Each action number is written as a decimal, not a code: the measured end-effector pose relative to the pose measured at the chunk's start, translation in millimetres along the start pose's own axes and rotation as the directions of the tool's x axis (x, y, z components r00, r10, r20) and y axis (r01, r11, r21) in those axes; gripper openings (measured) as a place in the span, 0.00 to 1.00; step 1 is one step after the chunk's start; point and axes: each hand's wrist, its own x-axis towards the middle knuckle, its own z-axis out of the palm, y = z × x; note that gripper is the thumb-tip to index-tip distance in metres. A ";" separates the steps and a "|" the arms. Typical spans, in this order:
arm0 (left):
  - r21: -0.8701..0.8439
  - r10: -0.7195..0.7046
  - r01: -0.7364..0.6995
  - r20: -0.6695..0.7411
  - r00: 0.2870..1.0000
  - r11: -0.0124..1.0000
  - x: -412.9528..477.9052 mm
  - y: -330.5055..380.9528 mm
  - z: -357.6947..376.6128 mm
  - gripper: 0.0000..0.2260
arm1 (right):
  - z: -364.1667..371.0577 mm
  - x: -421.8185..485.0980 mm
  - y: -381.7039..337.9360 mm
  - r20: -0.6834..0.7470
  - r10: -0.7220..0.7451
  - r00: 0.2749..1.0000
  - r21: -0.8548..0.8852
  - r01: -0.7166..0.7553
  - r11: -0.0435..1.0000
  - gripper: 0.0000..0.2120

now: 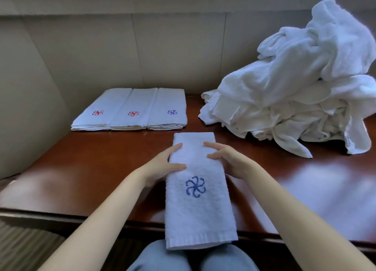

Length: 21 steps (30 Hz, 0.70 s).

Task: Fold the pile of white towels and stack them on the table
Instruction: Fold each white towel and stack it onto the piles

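Brown bench [97,169]: I judge folded towel [196,211] soft, light, floppy; left hand [162,165], right hand [228,161] pinch its long edges.

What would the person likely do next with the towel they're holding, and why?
Probably fold the towel in half, keeping its blue flower on top. The left hand and right hand hold its sides, its near end hangs off the table, and the three folded towels behind show thicker, layered ends.
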 end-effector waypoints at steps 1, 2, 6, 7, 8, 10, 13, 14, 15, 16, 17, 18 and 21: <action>-0.017 0.018 -0.018 -0.012 1.000 1.000 -2.3 5.3 -6.8 0.32 | 2.4 3.1 -4.5 0.021 -0.013 1.000 0.002 0.013 1.000 0.25; -0.019 0.039 -0.039 -0.024 0.999 0.999 -5.3 11.2 -14.8 0.32 | 5.7 6.8 -9.7 0.036 -0.036 0.999 0.000 0.036 0.999 0.27; -0.032 0.092 -0.095 -0.073 0.993 0.995 -22.1 33.7 -57.7 0.33 | 33.6 28.8 -36.2 0.109 -0.137 0.985 -0.004 0.138 0.990 0.32; -0.049 0.092 -0.096 -0.092 0.992 0.994 -25.9 37.9 -71.3 0.33 | 44.3 36.6 -43.3 0.124 -0.157 0.980 0.000 0.158 0.987 0.33; -0.061 0.091 -0.099 -0.112 0.990 0.993 -29.8 42.7 -86.8 0.33 | 56.6 46.5 -51.6 0.139 -0.175 0.975 0.004 0.176 0.984 0.34; -0.056 0.086 -0.095 -0.148 0.985 0.994 -35.4 51.1 -115.4 0.33 | 79.0 65.9 -65.5 0.163 -0.217 0.962 -0.031 0.225 0.974 0.35; -0.061 0.129 -0.151 -0.267 0.955 0.987 -30.0 68.4 -174.9 0.27 | 121.1 118.1 -97.7 0.187 -0.297 0.937 -0.093 0.317 0.944 0.35; -0.072 0.149 -0.184 -0.343 0.927 0.980 -24.8 76.0 -197.3 0.21 | 135.0 141.3 -110.8 0.193 -0.312 0.930 -0.061 0.329 0.942 0.35; -0.089 0.138 -0.194 -0.425 0.894 0.977 -18.6 83.2 -220.9 0.14 | 148.6 167.3 -124.8 0.195 -0.333 0.923 -0.025 0.344 0.939 0.35; -0.131 0.107 -0.190 -0.473 0.874 0.973 -11.0 88.1 -245.0 0.13 | 162.5 194.8 -140.0 0.182 -0.356 0.917 0.000 0.362 0.932 0.36; -0.189 0.051 -0.159 -0.478 0.877 0.969 -1.2 88.3 -269.9 0.19 | 175.5 222.7 -154.5 0.158 -0.376 0.913 0.012 0.378 0.926 0.36; -0.244 -0.027 -0.095 -0.453 0.891 0.965 8.7 83.7 -292.8 0.24 | 186.2 253.0 -166.0 0.131 -0.391 0.911 0.017 0.393 0.920 0.36; -0.243 -0.246 0.157 -0.398 0.884 0.957 43.8 36.5 -333.7 0.20 | 204.1 339.2 -165.3 0.091 -0.343 0.935 -0.006 0.344 0.939 0.24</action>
